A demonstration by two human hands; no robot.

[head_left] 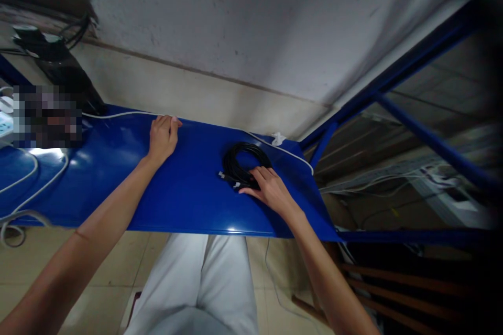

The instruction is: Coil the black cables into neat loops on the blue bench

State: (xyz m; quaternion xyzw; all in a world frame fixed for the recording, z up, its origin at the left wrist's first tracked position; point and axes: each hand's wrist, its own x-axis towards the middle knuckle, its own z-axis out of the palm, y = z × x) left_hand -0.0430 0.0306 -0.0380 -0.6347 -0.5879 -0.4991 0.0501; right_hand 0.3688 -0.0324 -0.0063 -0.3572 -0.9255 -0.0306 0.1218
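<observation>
A coil of black USB cable point(241, 154) lies on the blue tabletop point(196, 193), with its light metal connector point(221, 174) pointing left. My right hand point(271, 188) is closed over the coil's near right side, thumb stretched along the front. Near the back edge, my left hand point(163, 138) has its fingers curled together. A thin white cable point(129, 113) runs along that edge and passes behind those fingertips. Whether they grip it is hidden.
At the left stand a dark bottle-like object point(63, 67) and a white power strip point(6, 125) with loose white cables. A crumpled white scrap point(279, 139) lies at the back right. Blue frame bars point(353, 104) rise at the right, above wooden slats point(401, 277).
</observation>
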